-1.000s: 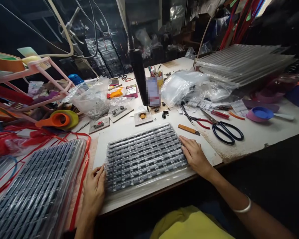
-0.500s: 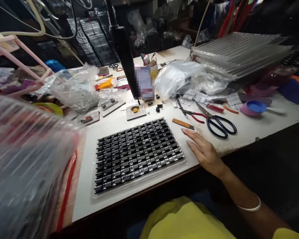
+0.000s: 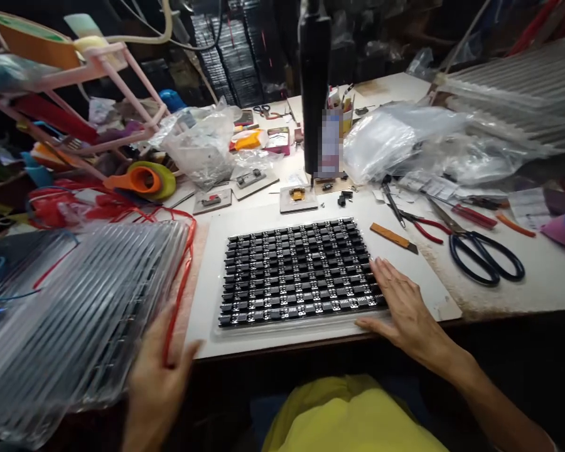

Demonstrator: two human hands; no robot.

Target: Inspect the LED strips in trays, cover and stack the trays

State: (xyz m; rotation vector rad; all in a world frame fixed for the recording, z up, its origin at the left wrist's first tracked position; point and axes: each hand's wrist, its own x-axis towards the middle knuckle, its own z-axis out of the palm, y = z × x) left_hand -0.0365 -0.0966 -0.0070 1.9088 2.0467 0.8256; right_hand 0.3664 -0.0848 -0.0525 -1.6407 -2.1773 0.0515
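A clear tray (image 3: 282, 331) filled with rows of small black components (image 3: 296, 270) lies on a white sheet in front of me. My right hand (image 3: 402, 304) rests flat at the tray's right edge, fingers spread and touching it. My left hand (image 3: 157, 376) is at the near corner of a stack of clear ribbed trays (image 3: 70, 314) on my left. It touches the stack's edge, and the grip is blurred.
Red strapping (image 3: 179, 282) loops around the left stack. Black-handled scissors (image 3: 484, 257), red pliers (image 3: 421, 226) and a small orange blade (image 3: 393, 237) lie to the right. A black post (image 3: 314, 81), plastic bags (image 3: 390, 144), a tape dispenser (image 3: 141, 179) and a pink rack (image 3: 75, 94) stand behind.
The clear lid tray came off the component tray, swept left past the camera, and now lies on the left stack. My right hand lifted off and settled back at the tray's right edge.
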